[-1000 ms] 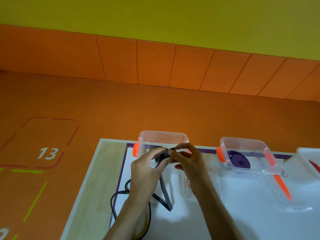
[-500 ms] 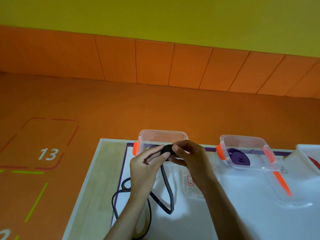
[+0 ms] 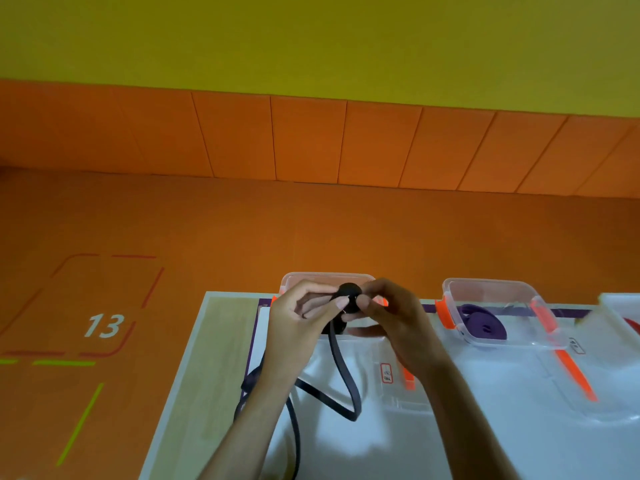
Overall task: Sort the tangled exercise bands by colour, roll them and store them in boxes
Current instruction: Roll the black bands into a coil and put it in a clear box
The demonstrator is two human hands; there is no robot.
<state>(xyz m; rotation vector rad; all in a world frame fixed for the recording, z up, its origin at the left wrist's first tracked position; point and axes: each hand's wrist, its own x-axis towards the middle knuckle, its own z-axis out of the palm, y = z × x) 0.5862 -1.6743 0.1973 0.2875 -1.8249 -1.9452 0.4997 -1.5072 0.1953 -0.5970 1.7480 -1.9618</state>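
Note:
A black exercise band (image 3: 343, 372) is partly wound into a small roll (image 3: 349, 299) held up between both hands, just in front of the left clear box (image 3: 325, 278). My left hand (image 3: 298, 327) grips the roll from the left with curled fingers. My right hand (image 3: 391, 320) pinches the roll from the right. The loose tail of the band hangs down and loops over the white table toward its front-left edge. A rolled purple band (image 3: 483, 323) lies in the middle clear box (image 3: 495, 284). Something red (image 3: 632, 325) shows in a third box at the far right.
Clear lids with orange clips (image 3: 571, 370) lie on the white table (image 3: 485, 445) in front of the boxes. The table's wooden left edge (image 3: 194, 375) borders an orange floor marked 13 (image 3: 104, 325). An orange and yellow wall stands behind.
The roll of black band has grown a little thicker as both hands keep turning it. The hanging tail has shortened slightly and the hands sit a bit higher against the left box.

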